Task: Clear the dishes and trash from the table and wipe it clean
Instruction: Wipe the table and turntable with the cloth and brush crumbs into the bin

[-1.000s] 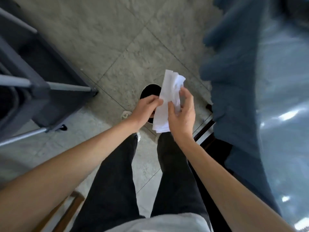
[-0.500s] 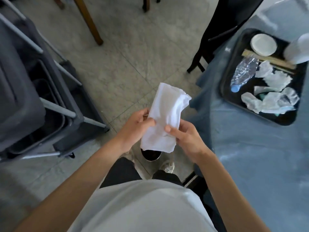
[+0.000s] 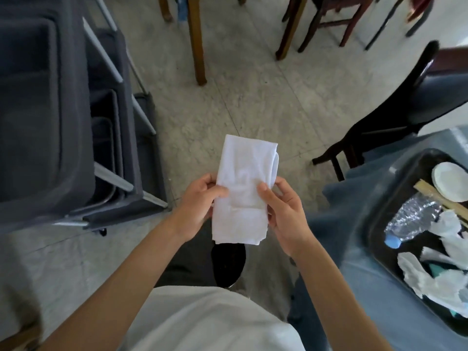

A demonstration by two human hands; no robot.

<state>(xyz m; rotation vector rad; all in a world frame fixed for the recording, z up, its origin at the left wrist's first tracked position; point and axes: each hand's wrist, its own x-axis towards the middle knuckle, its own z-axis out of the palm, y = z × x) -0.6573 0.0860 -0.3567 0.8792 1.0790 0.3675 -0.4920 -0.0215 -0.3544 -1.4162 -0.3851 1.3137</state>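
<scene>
A folded white cloth (image 3: 243, 188) is held upright in front of me over the floor. My left hand (image 3: 200, 206) pinches its left edge and my right hand (image 3: 283, 211) grips its right edge, thumb on the front. At the right, a table under a blue cover (image 3: 354, 249) carries a black tray (image 3: 379, 224). In the tray lie a crushed plastic bottle (image 3: 410, 219), crumpled white napkins (image 3: 435, 277), a small white dish (image 3: 448, 181) and wooden chopsticks (image 3: 435, 193).
A dark grey service cart (image 3: 50, 110) with metal rails stands at the left. A black chair (image 3: 395, 112) sits beside the table at the right. Wooden table and chair legs (image 3: 197, 39) stand farther back on the tiled floor.
My view has lifted from my legs and the floor toward the room, bringing the tray and the chairs into sight. The cloth went from bunched to flat and neatly folded between both hands.
</scene>
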